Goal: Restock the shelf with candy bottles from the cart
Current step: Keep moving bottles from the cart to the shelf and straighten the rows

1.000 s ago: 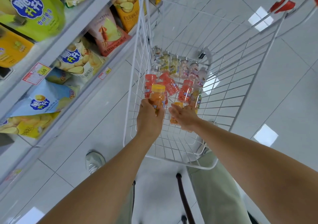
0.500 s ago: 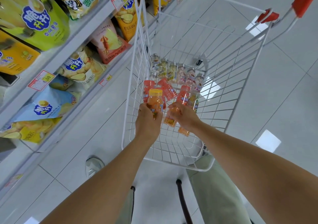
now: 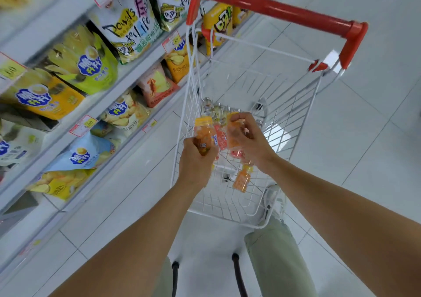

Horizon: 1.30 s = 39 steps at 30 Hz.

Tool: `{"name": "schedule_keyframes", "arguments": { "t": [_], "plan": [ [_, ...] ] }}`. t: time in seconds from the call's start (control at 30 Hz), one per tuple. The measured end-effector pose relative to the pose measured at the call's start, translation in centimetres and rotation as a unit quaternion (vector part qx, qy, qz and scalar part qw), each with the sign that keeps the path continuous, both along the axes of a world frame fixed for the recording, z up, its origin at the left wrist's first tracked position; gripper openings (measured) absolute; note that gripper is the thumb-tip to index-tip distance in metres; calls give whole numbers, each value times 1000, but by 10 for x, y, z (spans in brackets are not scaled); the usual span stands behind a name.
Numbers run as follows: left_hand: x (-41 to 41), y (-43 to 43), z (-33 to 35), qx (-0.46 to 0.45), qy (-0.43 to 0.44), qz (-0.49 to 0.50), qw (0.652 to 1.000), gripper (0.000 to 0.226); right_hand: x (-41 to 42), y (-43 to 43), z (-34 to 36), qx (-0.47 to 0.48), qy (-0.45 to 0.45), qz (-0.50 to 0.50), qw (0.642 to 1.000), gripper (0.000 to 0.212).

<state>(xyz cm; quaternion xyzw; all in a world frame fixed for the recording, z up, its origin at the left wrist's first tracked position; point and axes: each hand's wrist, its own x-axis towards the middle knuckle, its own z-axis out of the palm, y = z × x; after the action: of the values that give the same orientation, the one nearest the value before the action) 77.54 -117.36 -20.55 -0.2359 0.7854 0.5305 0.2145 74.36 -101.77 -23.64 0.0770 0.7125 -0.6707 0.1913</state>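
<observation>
The grip of the left hand [image 3: 195, 160] is grasping an orange candy bottle [image 3: 204, 135] by its lower part, with the cap upward. The right hand [image 3: 249, 141] is wrapping round a second bottle [image 3: 232, 132]. Both are being held above the cart [image 3: 293, 123], probably ready for carrying to the shelf [image 3: 128, 81] at the cart's left. More bottles [image 3: 242, 180] are lying inside the cart.

Our left hand [image 3: 196, 160] and right hand [image 3: 248, 139] were bare, our forearms [image 3: 136, 239] uncovered as far as we could see, our trousers [image 3: 278, 262] pale sage green and loose, one light grey shoe [image 3: 272, 194] below
</observation>
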Motion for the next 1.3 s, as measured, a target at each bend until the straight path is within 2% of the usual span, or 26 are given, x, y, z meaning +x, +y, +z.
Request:
{"name": "schedule_keyframes", "arguments": {
  "t": [0.23,0.3,0.43,0.53,0.63,0.73,0.8,0.87,0.97,1.1,1.23,1.3],
  "plan": [
    [-35,-1,94,110,17,61,992,31,-45,-4,109,-61,71,11,996,22],
    [-46,1,126,134,35,90,986,25,-59,-1,142,-58,90,42,993,22],
    [-59,15,191,147,84,123,978,31,-86,8,215,-40,134,139,980,22],
    [-68,30,234,155,115,177,965,26,-100,17,264,-24,173,194,965,24],
    [-75,40,269,162,136,232,949,38,-111,23,304,-24,163,236,958,23],
    [-78,40,300,155,144,261,942,63,-120,21,335,-21,175,266,948,26],
    [-79,36,316,148,144,271,940,68,-125,15,353,-34,176,274,945,23],
    [-83,30,328,155,160,286,932,54,-129,5,368,-56,168,280,944,20],
    [-93,13,347,138,180,299,927,35,-138,-17,385,-50,202,289,935,20],
    [-110,-17,371,134,188,298,926,41,-158,-51,398,-59,228,279,931,19],
    [-130,-46,376,120,214,276,929,24,-179,-78,396,-52,248,244,936,21],
    [-139,-55,377,102,232,267,930,26,-189,-87,397,-48,264,237,934,23]
  ]
}}
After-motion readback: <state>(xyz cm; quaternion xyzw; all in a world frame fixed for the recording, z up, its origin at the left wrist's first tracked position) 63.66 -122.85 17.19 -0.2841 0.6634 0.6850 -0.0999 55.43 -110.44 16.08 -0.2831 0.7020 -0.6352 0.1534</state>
